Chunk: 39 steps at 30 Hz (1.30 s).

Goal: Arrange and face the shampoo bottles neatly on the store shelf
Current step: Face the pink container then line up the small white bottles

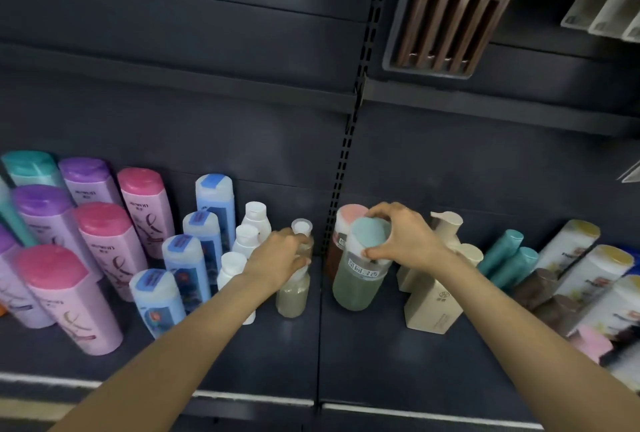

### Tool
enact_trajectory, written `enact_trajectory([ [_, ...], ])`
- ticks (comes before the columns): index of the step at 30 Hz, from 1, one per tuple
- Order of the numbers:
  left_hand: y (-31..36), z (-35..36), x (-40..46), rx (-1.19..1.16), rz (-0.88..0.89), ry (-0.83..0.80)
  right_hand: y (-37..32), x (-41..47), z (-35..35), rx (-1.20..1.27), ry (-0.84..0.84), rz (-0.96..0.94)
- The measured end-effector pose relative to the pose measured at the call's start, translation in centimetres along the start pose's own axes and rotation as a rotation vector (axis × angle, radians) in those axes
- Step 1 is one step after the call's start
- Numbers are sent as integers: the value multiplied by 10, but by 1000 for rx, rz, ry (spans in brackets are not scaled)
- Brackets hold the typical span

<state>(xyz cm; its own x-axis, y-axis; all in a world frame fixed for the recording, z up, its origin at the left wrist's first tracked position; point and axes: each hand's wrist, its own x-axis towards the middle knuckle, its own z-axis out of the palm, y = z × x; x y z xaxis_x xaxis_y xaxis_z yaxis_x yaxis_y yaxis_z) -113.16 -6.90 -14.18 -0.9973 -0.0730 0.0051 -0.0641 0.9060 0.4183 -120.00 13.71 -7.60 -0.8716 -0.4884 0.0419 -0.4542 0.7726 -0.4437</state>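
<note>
facing is looking partly done — left hand [277,255] is gripping the small beige bottle [293,293], right hand [403,236] is pinching the green bottle [358,275]; lower-right bottles [588,279] are leaning unsorted.

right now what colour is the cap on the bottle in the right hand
Pale teal cap under the right hand, seen in the head view.

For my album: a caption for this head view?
Left hand grips a clear bottle; right hand holds a teal-capped bottle.
</note>
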Motion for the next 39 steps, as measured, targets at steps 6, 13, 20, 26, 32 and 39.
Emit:
enact_trajectory([
  [6, -4, 8, 5, 72, -49, -106, 14, 4, 13, -80, -154, -61],
  [13, -5, 9, 11, 16, -66, -128, 22, 10, 12, -102, -374, -189],
  [20, -5, 11, 13, 18, -75, -116, 29, 15, 21, -36, -414, -221],
  [26, -5, 11, 12, 35, -54, -108, 38, 9, 42, 99, -233, -114],
  [32, -5, 14, 7, 32, -12, -57, 37, 21, 37, 146, -20, -101],
  [39, -9, 13, 37, 19, 34, 65, 33, 67, 38, 4, 7, 38],
])
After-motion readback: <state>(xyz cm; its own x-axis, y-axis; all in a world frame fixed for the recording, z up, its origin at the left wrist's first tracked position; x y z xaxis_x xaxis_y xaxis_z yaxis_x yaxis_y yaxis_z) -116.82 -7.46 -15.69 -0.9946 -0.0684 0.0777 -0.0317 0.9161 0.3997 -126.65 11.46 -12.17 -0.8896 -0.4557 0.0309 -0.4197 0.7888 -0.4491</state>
